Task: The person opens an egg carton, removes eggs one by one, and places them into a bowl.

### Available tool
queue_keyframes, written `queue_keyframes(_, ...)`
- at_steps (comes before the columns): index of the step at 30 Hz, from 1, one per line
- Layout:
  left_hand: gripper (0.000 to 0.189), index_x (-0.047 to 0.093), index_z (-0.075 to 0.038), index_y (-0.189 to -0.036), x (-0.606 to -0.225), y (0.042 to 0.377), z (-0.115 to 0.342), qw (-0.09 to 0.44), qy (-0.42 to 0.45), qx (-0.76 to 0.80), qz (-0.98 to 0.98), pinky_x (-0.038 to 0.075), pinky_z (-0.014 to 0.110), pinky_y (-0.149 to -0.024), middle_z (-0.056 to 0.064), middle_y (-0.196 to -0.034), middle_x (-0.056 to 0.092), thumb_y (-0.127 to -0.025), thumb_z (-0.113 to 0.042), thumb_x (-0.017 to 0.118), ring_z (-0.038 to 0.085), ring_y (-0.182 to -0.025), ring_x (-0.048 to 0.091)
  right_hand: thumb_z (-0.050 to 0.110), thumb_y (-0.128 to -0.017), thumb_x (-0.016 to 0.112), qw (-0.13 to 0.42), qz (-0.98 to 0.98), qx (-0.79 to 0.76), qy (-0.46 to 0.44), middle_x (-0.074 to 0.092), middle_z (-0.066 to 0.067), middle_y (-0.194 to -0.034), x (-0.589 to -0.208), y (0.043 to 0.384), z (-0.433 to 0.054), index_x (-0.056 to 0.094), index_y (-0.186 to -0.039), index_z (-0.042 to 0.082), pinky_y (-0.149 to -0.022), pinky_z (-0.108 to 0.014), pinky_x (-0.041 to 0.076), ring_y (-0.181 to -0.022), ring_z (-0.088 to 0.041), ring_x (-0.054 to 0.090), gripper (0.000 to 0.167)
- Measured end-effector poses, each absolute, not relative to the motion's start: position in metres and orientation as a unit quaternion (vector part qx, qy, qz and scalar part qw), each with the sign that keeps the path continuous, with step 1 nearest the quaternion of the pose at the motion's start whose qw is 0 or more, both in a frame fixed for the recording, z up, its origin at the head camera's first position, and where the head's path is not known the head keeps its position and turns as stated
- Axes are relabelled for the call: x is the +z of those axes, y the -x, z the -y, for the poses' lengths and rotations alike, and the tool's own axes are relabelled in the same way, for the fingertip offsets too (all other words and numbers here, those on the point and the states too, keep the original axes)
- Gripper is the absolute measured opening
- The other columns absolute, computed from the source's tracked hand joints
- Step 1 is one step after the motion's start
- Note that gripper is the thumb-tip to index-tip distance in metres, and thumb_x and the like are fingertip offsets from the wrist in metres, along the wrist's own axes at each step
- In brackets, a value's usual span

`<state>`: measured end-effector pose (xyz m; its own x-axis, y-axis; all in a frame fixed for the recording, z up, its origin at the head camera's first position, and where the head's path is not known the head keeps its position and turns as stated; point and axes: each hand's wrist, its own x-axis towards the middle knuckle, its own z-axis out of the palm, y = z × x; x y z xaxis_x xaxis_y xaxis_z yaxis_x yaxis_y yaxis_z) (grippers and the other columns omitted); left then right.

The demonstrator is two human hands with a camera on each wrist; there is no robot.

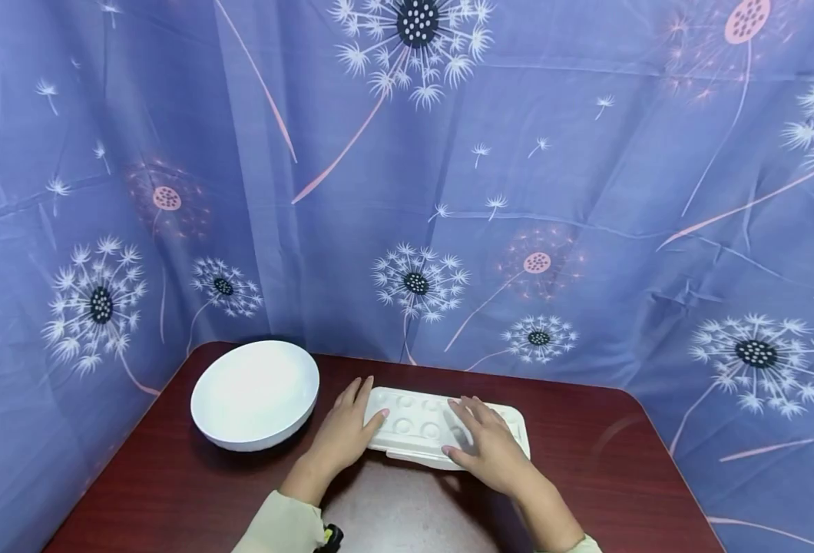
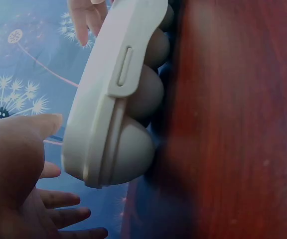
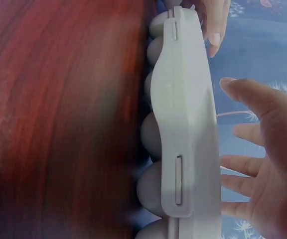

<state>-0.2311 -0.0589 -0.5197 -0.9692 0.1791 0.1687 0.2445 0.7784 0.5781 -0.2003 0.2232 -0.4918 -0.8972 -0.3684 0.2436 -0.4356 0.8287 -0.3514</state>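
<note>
A white plastic egg box (image 1: 407, 439) lies closed on the table, its lid dotted with round bumps. Both wrist views show its side low down, with rounded egg cups (image 3: 151, 186) under the lid and a slotted clasp (image 2: 125, 67) on the front. My left hand (image 1: 343, 435) is at the box's left end, fingers extended and thumb toward the lid. Over the right part of the lid, my right hand (image 1: 494, 453) spreads its fingers. In the right wrist view its fingers stand beside the lid without curling round it. The inside of the box is hidden.
A large white bowl (image 1: 255, 395) stands at the table's left, beyond my left hand. The dark red wooden table (image 1: 607, 461) has rounded back corners. Behind it hangs a blue curtain (image 1: 352, 253) with dandelion prints, close along the back and left edges.
</note>
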Motion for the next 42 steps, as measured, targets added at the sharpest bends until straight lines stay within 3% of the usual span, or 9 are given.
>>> queue_keyframes(10, 0.072, 0.029, -0.009, -0.16, -0.528, 0.231, 0.057, 0.042, 0.115, -0.321, 0.939, 0.041, 0.06, -0.112, 0.025, -0.162, 0.03, -0.103, -0.046, 0.052, 0.045, -0.147, 0.035, 0.041, -0.085, 0.078, 0.085, 0.951, 0.198, -0.223, 0.052, -0.017, -0.148, -0.496, 0.197, -0.219, 0.051, -0.149, 0.013, -0.117, -0.059, 0.034, -0.141, -0.04, 0.046, 0.075)
queue_keyframes(21, 0.068, 0.032, -0.009, -0.158, -0.532, 0.23, 0.056, 0.031, 0.126, -0.347, 0.929, 0.042, 0.062, -0.109, 0.025, -0.162, 0.029, -0.103, -0.042, 0.053, 0.046, -0.144, 0.038, 0.038, -0.081, 0.082, 0.091, 0.955, 0.162, -0.234, 0.05, -0.017, -0.151, -0.501, 0.196, -0.22, 0.052, -0.148, 0.012, -0.119, -0.059, 0.032, -0.144, -0.038, 0.043, 0.078)
queue_keyframes(28, 0.056, 0.043, -0.012, -0.154, -0.531, 0.227, 0.056, 0.066, 0.138, -0.344, 0.926, 0.044, 0.062, -0.107, 0.022, -0.162, 0.032, -0.104, -0.035, 0.054, 0.045, -0.146, 0.037, 0.037, -0.078, 0.085, 0.085, 0.958, 0.136, -0.238, 0.045, -0.015, -0.155, -0.504, 0.197, -0.221, 0.053, -0.147, 0.012, -0.121, -0.059, 0.029, -0.146, -0.04, 0.04, 0.079)
queue_keyframes(35, 0.047, 0.055, -0.01, -0.145, -0.531, 0.225, 0.056, 0.108, 0.163, -0.311, 0.93, 0.04, 0.059, -0.114, 0.02, -0.16, 0.037, -0.102, -0.03, 0.057, 0.04, -0.151, 0.03, 0.037, -0.076, 0.086, 0.077, 0.966, 0.106, -0.224, 0.043, -0.012, -0.158, -0.507, 0.194, -0.222, 0.051, -0.149, 0.017, -0.118, -0.066, 0.027, -0.147, -0.04, 0.038, 0.083)
queue_keyframes(42, 0.038, 0.065, -0.009, -0.135, -0.524, 0.218, 0.051, 0.142, 0.236, -0.254, 0.927, 0.035, 0.053, -0.12, 0.018, -0.153, 0.049, -0.099, -0.021, 0.061, 0.037, -0.149, 0.037, 0.032, -0.074, 0.088, 0.08, 0.966, 0.065, -0.239, 0.04, -0.014, -0.16, -0.509, 0.193, -0.224, 0.045, -0.152, 0.015, -0.116, -0.066, 0.031, -0.148, -0.041, 0.037, 0.091)
